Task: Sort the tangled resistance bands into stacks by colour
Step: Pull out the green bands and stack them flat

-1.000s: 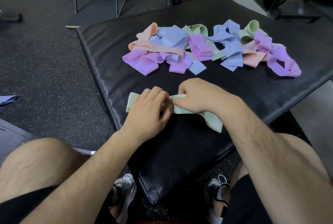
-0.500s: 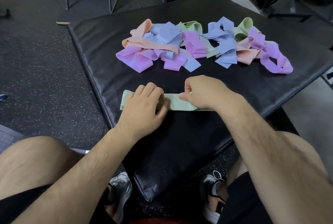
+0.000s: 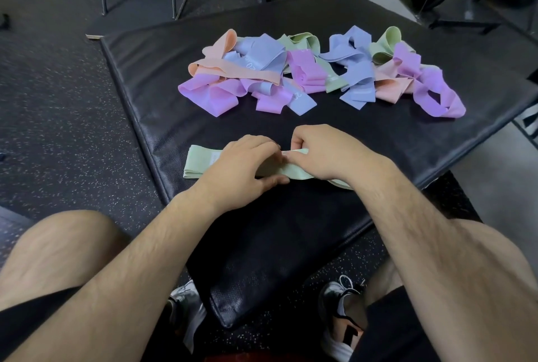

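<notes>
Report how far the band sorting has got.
Barely started. Done: one green band pulled clear and laid on the black mat, apart from the pile. In hand: left hand presses it down while the right hand pinches its edge. Left: the tangled pile of purple, blue, peach and green bands, no stacks yet.

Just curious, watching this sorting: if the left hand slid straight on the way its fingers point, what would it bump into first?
The left hand points rightward along the green band, so it would most likely meet the right hand first; their fingertips already look nearly touching over the band, though depth is hard to judge.
</notes>
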`<state>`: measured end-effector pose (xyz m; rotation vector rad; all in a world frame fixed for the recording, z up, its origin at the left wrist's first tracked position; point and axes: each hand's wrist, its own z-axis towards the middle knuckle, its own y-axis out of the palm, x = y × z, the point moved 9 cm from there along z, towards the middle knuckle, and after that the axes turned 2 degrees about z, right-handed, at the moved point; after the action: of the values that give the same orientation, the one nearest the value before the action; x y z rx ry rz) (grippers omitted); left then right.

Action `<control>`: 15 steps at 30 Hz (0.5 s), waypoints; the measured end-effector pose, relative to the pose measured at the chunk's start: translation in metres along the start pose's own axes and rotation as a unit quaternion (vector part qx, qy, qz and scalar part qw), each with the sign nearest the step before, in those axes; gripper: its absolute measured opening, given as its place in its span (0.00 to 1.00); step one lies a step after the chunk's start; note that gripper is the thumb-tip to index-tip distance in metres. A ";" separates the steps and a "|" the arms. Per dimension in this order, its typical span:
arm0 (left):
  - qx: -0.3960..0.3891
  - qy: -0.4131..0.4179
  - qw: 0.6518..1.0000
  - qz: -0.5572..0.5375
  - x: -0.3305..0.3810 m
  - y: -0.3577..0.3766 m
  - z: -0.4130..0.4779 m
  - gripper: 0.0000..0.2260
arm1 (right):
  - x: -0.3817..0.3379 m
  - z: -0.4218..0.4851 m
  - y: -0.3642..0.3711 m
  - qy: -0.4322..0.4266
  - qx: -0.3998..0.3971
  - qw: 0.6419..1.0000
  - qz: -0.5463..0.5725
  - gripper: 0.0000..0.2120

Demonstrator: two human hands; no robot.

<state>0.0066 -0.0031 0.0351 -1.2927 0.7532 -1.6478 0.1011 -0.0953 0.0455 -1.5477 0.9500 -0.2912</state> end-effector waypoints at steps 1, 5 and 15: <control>-0.001 -0.001 1.000 -0.007 -0.001 0.000 0.001 0.16 | 0.002 -0.001 0.000 0.001 -0.005 1.000 0.009 0.16; 0.002 -0.008 1.000 -0.027 -0.003 0.000 0.001 0.16 | 0.013 -0.002 -0.004 0.010 -0.017 1.000 -0.013 0.13; -0.001 -0.008 1.000 -0.024 -0.004 0.000 0.002 0.14 | 0.025 -0.006 -0.022 0.029 -0.008 0.998 -0.046 0.09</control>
<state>0.0086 0.0011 0.0340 -1.3342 0.7194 -1.6733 0.1214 -0.1186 0.0592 -1.6071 0.9297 -0.3969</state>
